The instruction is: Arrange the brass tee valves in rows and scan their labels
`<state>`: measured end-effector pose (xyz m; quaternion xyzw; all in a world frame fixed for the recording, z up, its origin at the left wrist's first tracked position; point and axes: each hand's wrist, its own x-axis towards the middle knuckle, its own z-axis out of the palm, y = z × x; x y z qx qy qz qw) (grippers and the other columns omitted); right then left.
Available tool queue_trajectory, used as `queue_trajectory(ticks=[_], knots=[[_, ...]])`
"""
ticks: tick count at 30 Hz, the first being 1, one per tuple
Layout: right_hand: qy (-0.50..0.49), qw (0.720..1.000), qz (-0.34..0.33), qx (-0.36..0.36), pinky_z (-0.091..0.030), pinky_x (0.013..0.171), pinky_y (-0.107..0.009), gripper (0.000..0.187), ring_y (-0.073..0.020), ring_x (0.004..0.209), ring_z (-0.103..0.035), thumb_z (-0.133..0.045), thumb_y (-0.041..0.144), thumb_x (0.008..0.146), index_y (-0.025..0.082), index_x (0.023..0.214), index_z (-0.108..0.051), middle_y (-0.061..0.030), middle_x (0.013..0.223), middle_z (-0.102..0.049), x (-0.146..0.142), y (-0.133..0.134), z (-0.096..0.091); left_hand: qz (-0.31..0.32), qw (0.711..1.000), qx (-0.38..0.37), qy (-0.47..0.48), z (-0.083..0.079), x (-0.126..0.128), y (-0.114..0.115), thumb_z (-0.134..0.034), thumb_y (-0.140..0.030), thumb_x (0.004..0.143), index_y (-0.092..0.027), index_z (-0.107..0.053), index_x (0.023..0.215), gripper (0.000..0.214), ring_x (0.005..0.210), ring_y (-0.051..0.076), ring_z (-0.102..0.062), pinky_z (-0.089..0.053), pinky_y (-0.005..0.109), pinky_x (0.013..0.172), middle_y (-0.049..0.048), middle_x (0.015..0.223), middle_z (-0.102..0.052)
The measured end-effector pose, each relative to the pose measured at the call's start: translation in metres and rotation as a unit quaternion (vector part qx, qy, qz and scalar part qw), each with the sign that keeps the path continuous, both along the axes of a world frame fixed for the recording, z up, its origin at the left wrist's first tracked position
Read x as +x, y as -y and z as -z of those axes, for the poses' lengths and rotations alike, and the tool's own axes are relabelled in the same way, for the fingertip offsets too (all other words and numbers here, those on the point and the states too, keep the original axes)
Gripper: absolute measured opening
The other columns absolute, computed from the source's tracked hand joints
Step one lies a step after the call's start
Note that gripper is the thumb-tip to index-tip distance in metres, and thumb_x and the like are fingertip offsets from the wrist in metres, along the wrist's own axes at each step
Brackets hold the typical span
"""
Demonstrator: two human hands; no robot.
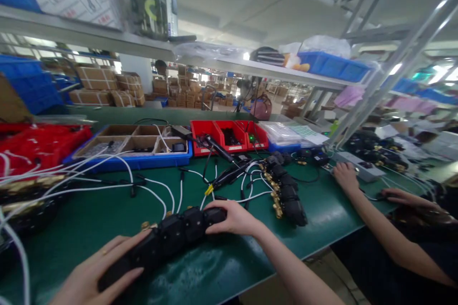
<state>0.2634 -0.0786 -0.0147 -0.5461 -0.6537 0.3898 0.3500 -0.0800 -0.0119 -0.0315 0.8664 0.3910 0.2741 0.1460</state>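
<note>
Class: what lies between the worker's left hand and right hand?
In the head view, a row of black plug units fills the stretch; left hand rests on one end, right hand grips the other.

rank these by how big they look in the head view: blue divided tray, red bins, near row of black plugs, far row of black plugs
1. blue divided tray and near row of black plugs: about alike, and the row sits nearer the camera, so unranked
2. red bins
3. far row of black plugs
</note>
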Motion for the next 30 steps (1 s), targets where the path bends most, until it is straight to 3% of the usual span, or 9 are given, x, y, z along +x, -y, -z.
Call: queue_trajectory(ticks=[4,9,14,17,20,22,24,26,30], knots=[[0.026,1.0,0.005,-0.01,-0.047,0.086,-0.027,0.045,-0.0199,0.095,-0.064,-0.083,0.04,0.07,0.022,0.11,-0.071,0.0004,0.103,-0.07,0.032,0.018,-0.002,0.047,0.998,-0.047,-0.012,-0.005,0.026,0.029,-0.067,-0.043,0.081,-0.039,-0.066,0.127,0.046,0.097,0.02,-0.075,-0.06,0.023,0.084,-0.0018,0.115,-0.075],[0.081,0.996,0.017,-0.035,-0.046,0.083,-0.027,0.048,-0.0197,0.093,-0.063,-0.082,0.04,0.071,0.022,0.113,-0.07,0.0,0.102,-0.07,0.075,0.032,-0.01,0.066,0.989,-0.13,0.01,-0.003,0.084,0.067,-0.07,-0.03,0.077,-0.038,-0.056,0.139,0.064,0.107,0.022,-0.071,-0.058,0.025,0.089,0.0019,0.126,-0.068],[0.171,0.984,0.03,-0.046,-0.035,0.062,-0.024,0.051,-0.0135,0.066,-0.049,-0.084,0.042,0.066,0.022,0.111,-0.073,0.0032,0.073,-0.06,0.101,0.031,-0.023,0.104,0.964,-0.244,0.02,-0.003,0.157,0.083,-0.067,-0.025,0.078,-0.032,-0.048,0.146,0.072,0.129,0.026,-0.057,-0.046,0.037,0.11,0.0073,0.14,-0.057],[0.209,0.976,0.038,-0.041,-0.03,0.058,-0.023,0.049,-0.0126,0.063,-0.043,-0.083,0.04,0.067,0.022,0.111,-0.072,0.0047,0.067,-0.053,0.107,0.029,-0.029,0.108,0.955,-0.275,0.018,-0.004,0.184,0.089,-0.074,-0.03,0.072,-0.029,-0.037,0.153,0.088,0.132,0.032,-0.053,-0.045,0.044,0.111,0.0116,0.147,-0.049],[0.233,0.971,0.041,-0.037,-0.029,0.057,-0.023,0.05,-0.013,0.063,-0.043,-0.081,0.04,0.067,0.023,0.113,-0.072,0.0047,0.068,-0.053,0.116,0.028,-0.035,0.14,0.949,-0.28,-0.024,-0.008,0.183,0.086,-0.085,-0.042,0.06,-0.032,-0.026,0.156,0.113,0.126,0.036,-0.057,-0.051,0.048,0.103,0.0131,0.15,-0.043],[0.246,0.968,0.04,-0.038,-0.031,0.058,-0.023,0.051,-0.0138,0.064,-0.045,-0.081,0.043,0.066,0.023,0.112,-0.074,0.0036,0.07,-0.055,0.129,0.025,-0.04,0.18,0.949,-0.256,-0.052,-0.01,0.171,0.076,-0.088,-0.047,0.055,-0.036,-0.026,0.155,0.118,0.126,0.038,-0.056,-0.05,0.051,0.103,0.0121,0.15,-0.042],[0.258,0.964,0.042,-0.043,-0.033,0.059,-0.023,0.051,-0.0144,0.065,-0.046,-0.081,0.045,0.064,0.022,0.109,-0.075,0.0028,0.07,-0.057,0.146,0.02,-0.045,0.231,0.949,-0.205,-0.064,-0.011,0.157,0.06,-0.088,-0.051,0.054,-0.039,-0.026,0.155,0.119,0.136,0.04,-0.045,-0.042,0.055,0.111,0.0112,0.155,-0.035],[0.268,0.961,0.049,-0.05,-0.036,0.061,-0.024,0.05,-0.0152,0.065,-0.049,-0.082,0.043,0.061,0.02,0.104,-0.077,0.002,0.07,-0.059,0.166,0.012,-0.051,0.261,0.949,-0.159,-0.082,-0.011,0.15,0.043,-0.087,-0.054,0.054,-0.039,-0.021,0.156,0.122,0.148,0.044,-0.025,-0.03,0.061,0.117,0.011,0.164,-0.019],[0.274,0.957,0.08,-0.056,-0.041,0.066,-0.025,0.044,-0.0172,0.071,-0.056,-0.085,0.031,0.053,0.02,0.096,-0.079,-0.0003,0.079,-0.067,0.194,-0.005,-0.06,0.272,0.944,-0.143,-0.12,-0.009,0.165,0.02,-0.087,-0.054,0.053,-0.028,-0.002,0.159,0.138,0.152,0.045,-0.007,-0.02,0.064,0.119,0.018,0.167,0.004]])
